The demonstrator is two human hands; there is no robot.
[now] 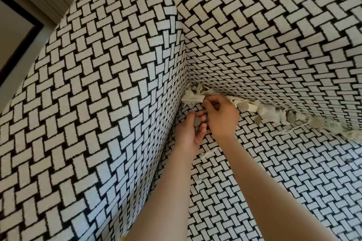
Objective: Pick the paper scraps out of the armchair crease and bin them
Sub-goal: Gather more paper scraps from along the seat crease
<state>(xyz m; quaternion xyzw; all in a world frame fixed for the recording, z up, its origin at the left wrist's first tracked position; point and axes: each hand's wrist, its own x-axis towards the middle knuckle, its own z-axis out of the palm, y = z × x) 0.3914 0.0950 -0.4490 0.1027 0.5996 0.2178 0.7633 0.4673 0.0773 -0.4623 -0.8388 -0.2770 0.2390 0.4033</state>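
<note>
White paper scraps (pixel 193 96) are bunched in the back left corner of the black-and-white woven armchair (pixel 98 103). More scraps mixed with several coins (pixel 243 106) run along the back crease to the right. My right hand (pixel 221 117) is at the corner pile, its fingers curled and pinching at the paper there. Just below and to the left, my left hand (pixel 191 131) is cupped round a small stack of coins (pixel 197 123). A loose scrap (pixel 210 152) lies on the seat beside my left wrist.
The armrest wall rises on the left and the backrest (pixel 274 35) on the right. The seat cushion (pixel 293 182) spreads out to the lower right. A grey wall and dark frame (pixel 21 31) show at the upper left. No bin is in view.
</note>
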